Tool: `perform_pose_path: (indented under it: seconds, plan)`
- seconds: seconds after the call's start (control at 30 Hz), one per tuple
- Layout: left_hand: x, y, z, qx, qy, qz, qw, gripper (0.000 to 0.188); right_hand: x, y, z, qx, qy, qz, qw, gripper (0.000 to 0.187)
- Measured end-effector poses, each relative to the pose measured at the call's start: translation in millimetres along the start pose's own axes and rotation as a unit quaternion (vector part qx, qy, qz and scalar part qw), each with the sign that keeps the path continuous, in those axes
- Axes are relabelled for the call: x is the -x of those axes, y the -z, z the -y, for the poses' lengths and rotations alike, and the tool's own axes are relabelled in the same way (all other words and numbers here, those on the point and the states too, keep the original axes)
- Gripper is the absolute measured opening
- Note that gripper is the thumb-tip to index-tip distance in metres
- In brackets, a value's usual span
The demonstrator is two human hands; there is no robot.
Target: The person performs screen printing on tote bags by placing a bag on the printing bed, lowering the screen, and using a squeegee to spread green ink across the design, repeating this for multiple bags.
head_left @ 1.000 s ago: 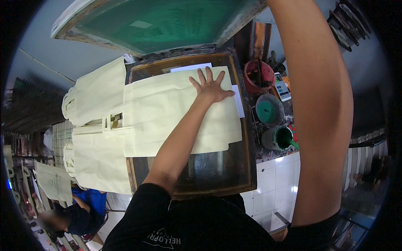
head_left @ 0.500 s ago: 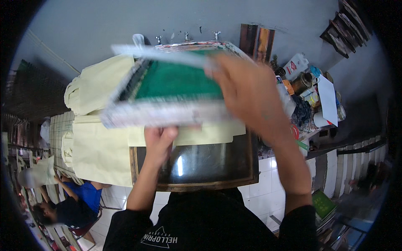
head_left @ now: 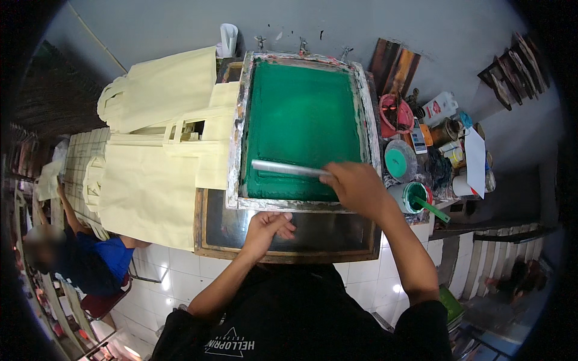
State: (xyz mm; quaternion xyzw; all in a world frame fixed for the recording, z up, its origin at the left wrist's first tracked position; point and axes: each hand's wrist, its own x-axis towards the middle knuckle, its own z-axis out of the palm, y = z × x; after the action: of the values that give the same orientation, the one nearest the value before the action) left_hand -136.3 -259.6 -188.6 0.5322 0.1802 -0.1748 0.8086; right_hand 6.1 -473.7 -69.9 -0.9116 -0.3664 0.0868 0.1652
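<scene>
A screen-printing frame [head_left: 237, 129] with a whitish, ink-stained rim and green mesh [head_left: 304, 114] lies in front of me over the dark glass-topped table. My right hand [head_left: 360, 188] grips one end of a squeegee [head_left: 284, 168], a pale, slightly blurred bar lying across the near part of the mesh. Just below the frame's near edge is my left hand [head_left: 268, 233], holding nothing, its fingers loosely bent and apart. Cream tote bags [head_left: 144, 195] are piled to the left, and some cream fabric reaches the frame's left side. What lies under the frame is hidden.
Ink tubs crowd the right: a green-smeared bucket [head_left: 415, 197] with a green handle, a grey lid with green ink [head_left: 397, 162] and a pink basin [head_left: 394, 113]. Metal hinge clamps [head_left: 303, 46] stand behind the frame. Another person [head_left: 78, 253] sits at far left.
The frame's near edge has come down from a raised tilt to lying flatter. My left hand has let go of it. The squeegee in my right hand has moved down to the near part of the mesh.
</scene>
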Motion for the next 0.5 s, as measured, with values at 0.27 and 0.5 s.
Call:
perform_pose_path:
  seconds: [0.27, 0.5]
  plan:
    - [3, 0, 12, 0.033, -0.031, -0.003, 0.999, 0.023, 21, -68, 1, 0.106, 0.095, -0.198, 0.97, 0.014]
    - [1, 8, 6, 0.014, 0.006, 0.042, 0.999, 0.023, -138, -12, -106, 0.118, -0.004, -0.091, 0.989, 0.023]
